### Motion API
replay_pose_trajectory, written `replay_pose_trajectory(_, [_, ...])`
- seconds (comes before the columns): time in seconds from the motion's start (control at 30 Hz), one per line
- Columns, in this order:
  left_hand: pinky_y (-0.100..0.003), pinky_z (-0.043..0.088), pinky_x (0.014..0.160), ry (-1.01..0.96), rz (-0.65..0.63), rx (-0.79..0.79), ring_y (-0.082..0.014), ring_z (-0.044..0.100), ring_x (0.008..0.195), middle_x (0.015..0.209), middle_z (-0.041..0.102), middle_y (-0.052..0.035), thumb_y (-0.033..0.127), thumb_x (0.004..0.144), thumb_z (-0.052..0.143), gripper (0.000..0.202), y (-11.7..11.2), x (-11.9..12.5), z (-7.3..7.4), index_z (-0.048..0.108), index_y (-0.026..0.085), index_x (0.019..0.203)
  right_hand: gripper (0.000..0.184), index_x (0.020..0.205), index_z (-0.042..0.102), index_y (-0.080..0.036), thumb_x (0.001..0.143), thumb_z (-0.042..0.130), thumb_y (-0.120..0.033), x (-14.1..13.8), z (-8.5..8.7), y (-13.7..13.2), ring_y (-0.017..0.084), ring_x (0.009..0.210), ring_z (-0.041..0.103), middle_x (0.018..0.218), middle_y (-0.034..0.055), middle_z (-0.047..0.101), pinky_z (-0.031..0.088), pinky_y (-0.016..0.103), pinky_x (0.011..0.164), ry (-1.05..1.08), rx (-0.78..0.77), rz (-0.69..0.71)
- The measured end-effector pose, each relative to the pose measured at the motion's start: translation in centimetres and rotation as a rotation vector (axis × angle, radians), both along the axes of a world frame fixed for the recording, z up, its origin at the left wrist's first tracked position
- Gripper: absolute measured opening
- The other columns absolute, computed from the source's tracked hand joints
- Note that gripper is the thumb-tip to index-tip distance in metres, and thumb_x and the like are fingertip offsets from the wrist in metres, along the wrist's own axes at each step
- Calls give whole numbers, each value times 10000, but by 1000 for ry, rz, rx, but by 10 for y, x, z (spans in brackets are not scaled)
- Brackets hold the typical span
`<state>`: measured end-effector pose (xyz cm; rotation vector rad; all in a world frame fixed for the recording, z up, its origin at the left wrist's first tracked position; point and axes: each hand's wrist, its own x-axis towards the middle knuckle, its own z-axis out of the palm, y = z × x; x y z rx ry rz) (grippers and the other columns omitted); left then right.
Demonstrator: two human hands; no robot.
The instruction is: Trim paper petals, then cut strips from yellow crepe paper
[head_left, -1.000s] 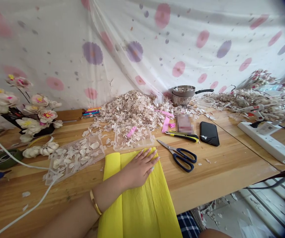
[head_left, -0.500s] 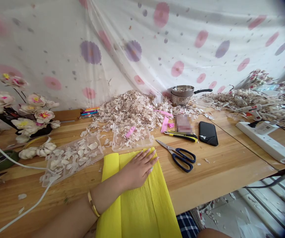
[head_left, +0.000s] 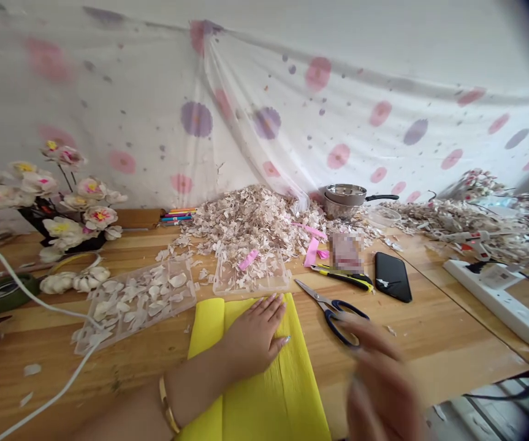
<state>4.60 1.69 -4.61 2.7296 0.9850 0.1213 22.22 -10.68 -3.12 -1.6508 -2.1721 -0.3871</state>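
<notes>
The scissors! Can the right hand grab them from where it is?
Probably yes. The right hand is blurred but hangs close over the handles of the black-handled scissors. Nothing seems to lie between them, and the yellow crepe paper is off to one side, so the way looks free.

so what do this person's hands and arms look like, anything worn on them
The left arm is bare, with no sleeve. The left hand has long, pale polished fingernails and a gold bangle at the wrist. The right hand is too blurred to make out details.
</notes>
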Motion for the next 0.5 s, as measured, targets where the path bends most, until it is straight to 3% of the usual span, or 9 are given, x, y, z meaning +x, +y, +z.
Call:
replay_pose_trajectory(0.17, [-434,268,1149,-23,23,13,-290,297,1401,1509,316,-186,420,952,376,596,-2,0,-2,365,49,1419,512,1447,269,-166,945,370,-177,-1,-19,49,237,1313,443,1414,156,465,455,430,1036,437,-195,231])
replay_pose_trajectory(0.3, [-405,258,1157,3,15,-16,-251,265,1417,1520,302,-171,278,970,304,527,0,-1,-1,320,37,1438,594,1494,177,-138,923,334,-105,4,-35,52,244,1351,395,1461,172,406,412,469,1070,369,-304,249])
replay_pose_trajectory(0.4, [-378,250,1162,30,8,-35,-222,246,1424,1535,274,-155,135,923,298,537,2,-3,0,291,34,1450,639,1520,87,-146,923,303,-78,7,-40,50,257,1359,380,1479,173,373,391,497,1082,261,-267,282])
replay_pose_trajectory(0.5, [-376,240,1167,44,-2,-43,-217,229,1429,1540,260,-154,91,883,334,564,4,-4,2,304,33,1443,664,1525,-1,-156,940,306,-94,7,-40,50,261,1366,366,1491,165,355,392,498,1085,179,-237,290])
